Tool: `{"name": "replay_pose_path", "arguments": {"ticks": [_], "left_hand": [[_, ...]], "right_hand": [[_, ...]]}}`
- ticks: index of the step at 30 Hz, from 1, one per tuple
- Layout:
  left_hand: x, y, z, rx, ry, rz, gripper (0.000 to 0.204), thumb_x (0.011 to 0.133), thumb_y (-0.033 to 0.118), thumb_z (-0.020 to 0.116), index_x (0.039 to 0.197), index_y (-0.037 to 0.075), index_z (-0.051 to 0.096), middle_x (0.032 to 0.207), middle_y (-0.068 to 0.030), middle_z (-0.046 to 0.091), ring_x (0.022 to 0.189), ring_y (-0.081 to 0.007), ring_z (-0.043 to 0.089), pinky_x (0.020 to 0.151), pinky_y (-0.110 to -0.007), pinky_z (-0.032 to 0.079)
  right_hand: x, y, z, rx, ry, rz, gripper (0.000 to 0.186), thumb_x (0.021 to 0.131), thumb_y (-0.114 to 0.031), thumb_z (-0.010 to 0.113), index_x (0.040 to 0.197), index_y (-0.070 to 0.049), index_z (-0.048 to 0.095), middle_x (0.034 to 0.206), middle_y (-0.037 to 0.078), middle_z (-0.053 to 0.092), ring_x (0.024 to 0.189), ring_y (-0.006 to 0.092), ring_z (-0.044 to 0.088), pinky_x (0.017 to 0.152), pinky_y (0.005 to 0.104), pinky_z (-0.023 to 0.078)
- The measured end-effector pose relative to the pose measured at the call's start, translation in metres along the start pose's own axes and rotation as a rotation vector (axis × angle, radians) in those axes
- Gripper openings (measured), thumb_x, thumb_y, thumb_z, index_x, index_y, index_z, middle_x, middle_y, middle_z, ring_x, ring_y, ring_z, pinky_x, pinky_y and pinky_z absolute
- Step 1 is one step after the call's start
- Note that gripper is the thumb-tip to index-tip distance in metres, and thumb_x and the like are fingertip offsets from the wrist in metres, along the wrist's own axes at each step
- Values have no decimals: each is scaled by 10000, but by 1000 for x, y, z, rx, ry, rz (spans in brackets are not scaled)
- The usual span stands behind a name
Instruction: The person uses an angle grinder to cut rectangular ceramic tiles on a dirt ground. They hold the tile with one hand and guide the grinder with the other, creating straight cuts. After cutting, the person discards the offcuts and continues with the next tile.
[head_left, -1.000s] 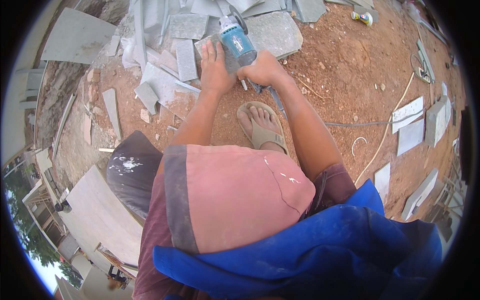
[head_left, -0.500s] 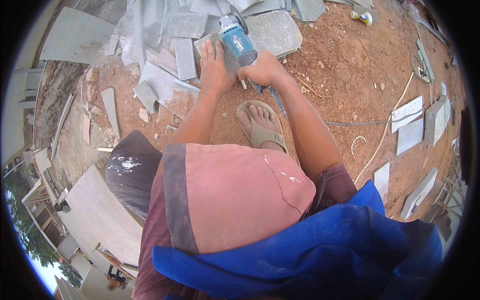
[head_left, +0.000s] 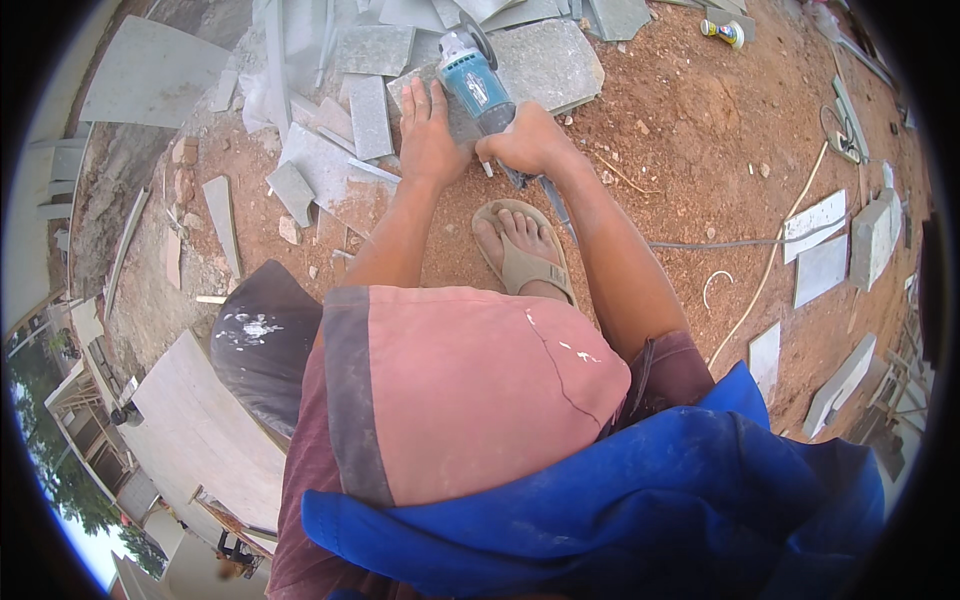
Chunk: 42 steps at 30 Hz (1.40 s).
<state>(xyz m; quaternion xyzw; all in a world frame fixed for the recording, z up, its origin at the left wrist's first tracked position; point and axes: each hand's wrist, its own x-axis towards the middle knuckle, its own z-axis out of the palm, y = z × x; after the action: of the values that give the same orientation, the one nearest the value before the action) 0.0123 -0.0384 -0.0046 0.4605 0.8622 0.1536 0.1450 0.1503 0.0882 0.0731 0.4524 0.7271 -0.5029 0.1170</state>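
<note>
Reddish, gritty ground (head_left: pixel 700 150) spread out before you, with a heap of grey stone pieces (head_left: pixel 372 120) at the top, overlapping too much to count. To the right lay one yellow-and-white container (head_left: pixel 722 34), two pale tiles (head_left: pixel 822 272) near each other and one grey cable (head_left: pixel 715 245); one sandal (head_left: pixel 528 262) showed between your forearms. There was one blue-green angle grinder (head_left: pixel 474 85), over the stone at the heap's near side, its single disc (head_left: pixel 480 42) pointing away from you; whether that touched stone, I could not tell. Of your two hands, the left hand (head_left: pixel 430 145) lay flat, fingers stretched out on a grey slab (head_left: pixel 461 122) beside the tool, while the right hand (head_left: pixel 532 140) was wrapped around the grinder's rear end.
</note>
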Motion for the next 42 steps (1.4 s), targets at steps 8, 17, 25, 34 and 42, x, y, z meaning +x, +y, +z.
{"name": "replay_pose_path", "arguments": {"ticks": [8,17,25,34,42], "left_hand": [[0,2,-1,-1,-6,-4,1198,782,336,937,1708,-18,263,1791,-297,172,1681,-430,133,1343,-509,232],[1,0,2,10,-4,3,1197,787,342,929,1710,-18,258,1795,-295,157,1682,-430,123,1349,-503,212],[1,-1,2,4,-1,6,1199,787,341,928,1711,-18,254,1793,-299,160,1681,-435,124,1348,-506,213],[0,0,2,21,3,6,1205,789,363,930,1711,-19,255,1790,-301,172,1680,-439,123,1342,-522,222],[-1,4,-4,-3,-13,-10,1171,800,289,918,1711,-23,252,1790,-315,145,1677,-462,107,1363,-481,197]], "right_hand": [[1,6,2,6,0,-7,568,663,-309,874,1016,126,786,1053,310,791,975,391,793,863,413,617],[-10,3,0,-7,16,20,603,647,-300,869,1059,130,770,1060,301,792,985,393,790,880,414,618],[-5,8,3,31,-19,18,602,649,-299,862,1067,124,770,1079,301,791,1003,390,789,895,413,615],[-16,3,0,-9,14,39,584,658,-308,857,1052,116,776,1066,298,791,988,387,788,881,421,612],[-11,15,6,8,7,8,572,662,-298,846,1046,119,771,1053,294,791,976,389,786,874,424,610]]}}
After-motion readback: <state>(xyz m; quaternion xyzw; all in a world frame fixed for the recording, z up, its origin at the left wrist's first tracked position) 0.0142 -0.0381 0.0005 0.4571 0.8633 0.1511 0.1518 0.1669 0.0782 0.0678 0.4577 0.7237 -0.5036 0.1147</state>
